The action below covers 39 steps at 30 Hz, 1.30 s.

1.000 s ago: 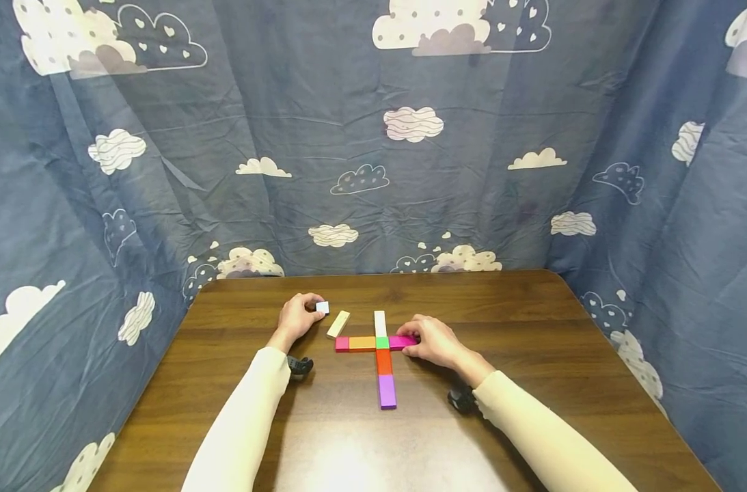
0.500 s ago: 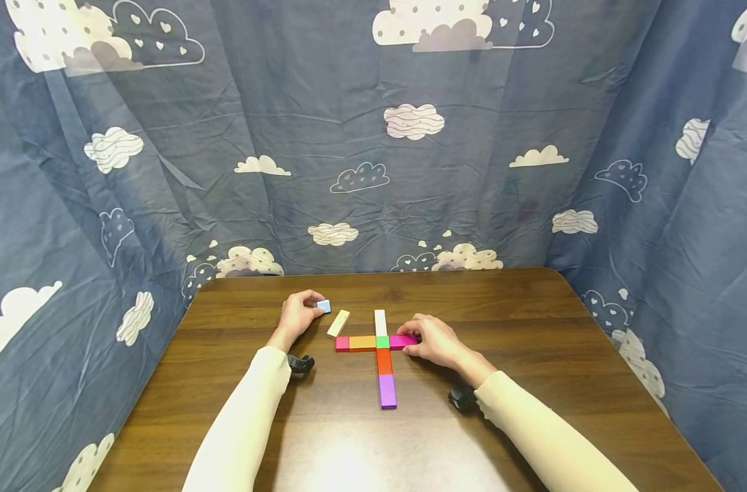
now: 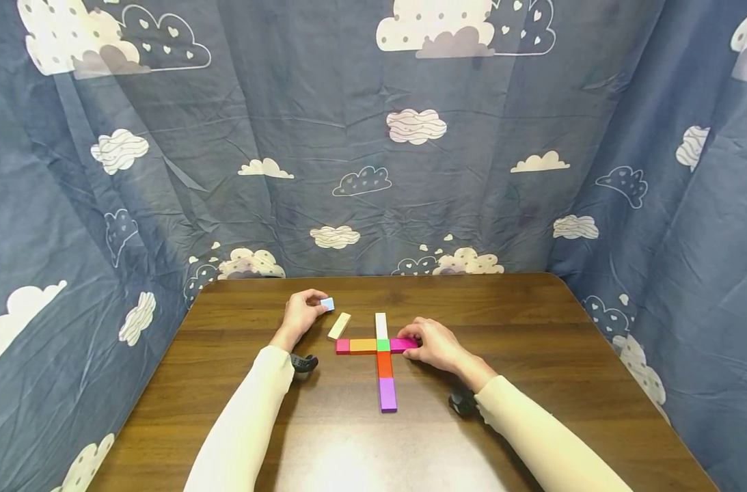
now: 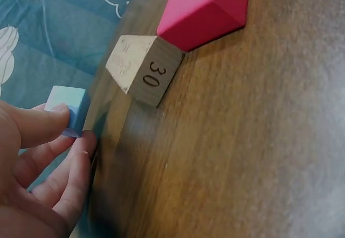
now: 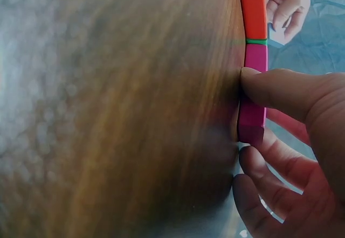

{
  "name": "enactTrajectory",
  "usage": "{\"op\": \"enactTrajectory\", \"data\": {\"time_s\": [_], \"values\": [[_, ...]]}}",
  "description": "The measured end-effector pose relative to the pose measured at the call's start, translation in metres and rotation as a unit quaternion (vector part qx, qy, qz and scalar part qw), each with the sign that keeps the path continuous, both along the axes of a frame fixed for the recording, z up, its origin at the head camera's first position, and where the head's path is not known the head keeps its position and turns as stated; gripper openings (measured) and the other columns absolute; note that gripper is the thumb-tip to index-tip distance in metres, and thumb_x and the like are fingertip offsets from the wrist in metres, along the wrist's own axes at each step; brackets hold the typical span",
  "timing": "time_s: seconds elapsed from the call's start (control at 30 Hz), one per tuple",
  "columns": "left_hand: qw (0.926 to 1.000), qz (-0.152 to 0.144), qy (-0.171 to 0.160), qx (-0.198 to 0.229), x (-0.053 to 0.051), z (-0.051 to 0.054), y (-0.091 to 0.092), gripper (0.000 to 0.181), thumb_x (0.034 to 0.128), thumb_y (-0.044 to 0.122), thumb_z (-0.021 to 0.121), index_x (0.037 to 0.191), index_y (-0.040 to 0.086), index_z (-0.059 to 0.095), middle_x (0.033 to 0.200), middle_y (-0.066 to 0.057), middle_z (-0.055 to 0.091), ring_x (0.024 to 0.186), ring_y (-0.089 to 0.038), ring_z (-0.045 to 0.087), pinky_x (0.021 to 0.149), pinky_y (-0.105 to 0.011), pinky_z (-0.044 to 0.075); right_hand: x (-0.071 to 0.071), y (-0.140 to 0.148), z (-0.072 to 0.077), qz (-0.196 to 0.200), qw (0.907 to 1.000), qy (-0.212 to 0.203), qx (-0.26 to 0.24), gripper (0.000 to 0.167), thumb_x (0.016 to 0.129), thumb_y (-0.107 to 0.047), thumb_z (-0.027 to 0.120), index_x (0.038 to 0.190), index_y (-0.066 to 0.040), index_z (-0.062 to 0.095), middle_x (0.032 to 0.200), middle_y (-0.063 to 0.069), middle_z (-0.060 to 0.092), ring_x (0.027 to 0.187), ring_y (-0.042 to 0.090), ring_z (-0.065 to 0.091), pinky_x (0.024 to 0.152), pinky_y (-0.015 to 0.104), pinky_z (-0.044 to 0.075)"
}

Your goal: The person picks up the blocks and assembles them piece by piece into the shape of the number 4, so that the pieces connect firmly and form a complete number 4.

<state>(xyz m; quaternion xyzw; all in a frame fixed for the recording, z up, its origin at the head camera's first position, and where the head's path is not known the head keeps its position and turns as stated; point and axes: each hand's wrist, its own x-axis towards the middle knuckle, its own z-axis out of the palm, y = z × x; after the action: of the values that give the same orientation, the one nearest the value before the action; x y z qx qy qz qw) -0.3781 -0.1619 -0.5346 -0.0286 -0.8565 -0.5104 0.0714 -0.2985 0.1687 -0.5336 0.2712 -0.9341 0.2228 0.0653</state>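
My left hand (image 3: 300,314) pinches a small light blue block (image 3: 328,304) between thumb and fingers, at the back left of the table. In the left wrist view the blue block (image 4: 78,103) appears raised off the wood. My right hand (image 3: 437,343) has thumb and fingers around a magenta block (image 3: 400,346), the right arm of a flat cross of blocks. Its centre is a green block (image 3: 383,346). An orange block (image 3: 363,346) and a pink block (image 3: 343,346) run left, a white block (image 3: 381,326) points back, and red (image 3: 384,364) and purple blocks (image 3: 388,395) extend frontward.
A plain wooden block (image 3: 339,326) lies slanted behind the pink block; "30" is marked on its side in the left wrist view. The brown table (image 3: 521,437) has patterned blue curtain (image 3: 348,150) behind it and at both sides. A dark wrist device (image 3: 462,402) sits under each forearm.
My left hand has shifted slightly to the right with the light blue block, which has turned a little. My right hand keeps its place at the magenta block.
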Motion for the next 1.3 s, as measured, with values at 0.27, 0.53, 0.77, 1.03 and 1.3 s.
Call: {"op": "enactTrajectory", "data": {"time_s": [0.27,0.53,0.77,1.03,1.3], "values": [[0.9999,-0.012,-0.010,0.006,0.000,0.003,0.009,0.022,0.0830,0.001,0.079,0.104,0.003,0.075,0.091,-0.008,0.073,0.087,-0.021,0.065,0.074,-0.029,0.048,0.000,0.000,0.000,0.001,1.0000,0.003,0.002,0.032,0.075,-0.022,0.088,0.104,-0.021,0.076,0.089,-0.006,0.062,0.080,0.013,0.056,0.072,0.034,0.047],[0.9985,-0.020,-0.025,0.045,-0.005,0.006,0.019,0.024,0.0830,0.001,0.079,0.106,0.000,0.073,0.091,-0.011,0.074,0.078,-0.018,0.069,0.069,-0.027,0.052,0.000,-0.001,0.003,0.000,1.0000,0.004,0.003,0.031,0.075,-0.022,0.088,0.104,-0.022,0.076,0.088,-0.007,0.060,0.080,0.013,0.056,0.071,0.033,0.046],[0.9974,-0.027,-0.034,0.058,-0.008,0.003,0.026,0.021,0.0828,-0.003,0.078,0.103,-0.003,0.073,0.090,-0.013,0.075,0.077,-0.018,0.070,0.070,-0.029,0.057,0.001,0.000,0.002,-0.001,1.0000,0.000,0.008,0.030,0.076,-0.023,0.087,0.103,-0.023,0.076,0.087,-0.008,0.059,0.079,0.011,0.054,0.070,0.033,0.045],[0.9980,-0.034,-0.024,0.048,-0.008,0.005,0.034,0.018,0.0831,-0.003,0.077,0.101,-0.003,0.074,0.089,-0.014,0.075,0.078,-0.020,0.071,0.071,-0.030,0.057,0.003,-0.001,0.002,0.001,1.0000,0.005,0.004,0.030,0.076,-0.023,0.087,0.104,-0.022,0.076,0.087,-0.007,0.059,0.079,0.013,0.055,0.070,0.033,0.045],[0.9982,-0.025,-0.012,-0.053,-0.012,0.003,0.036,0.016,0.0855,0.007,0.078,0.101,0.003,0.078,0.091,-0.008,0.075,0.085,-0.021,0.068,0.079,-0.033,0.053,0.002,-0.001,0.001,-0.004,1.0000,0.001,0.008,0.032,0.076,-0.024,0.087,0.105,-0.022,0.076,0.088,-0.008,0.059,0.080,0.013,0.055,0.070,0.033,0.046]]}}
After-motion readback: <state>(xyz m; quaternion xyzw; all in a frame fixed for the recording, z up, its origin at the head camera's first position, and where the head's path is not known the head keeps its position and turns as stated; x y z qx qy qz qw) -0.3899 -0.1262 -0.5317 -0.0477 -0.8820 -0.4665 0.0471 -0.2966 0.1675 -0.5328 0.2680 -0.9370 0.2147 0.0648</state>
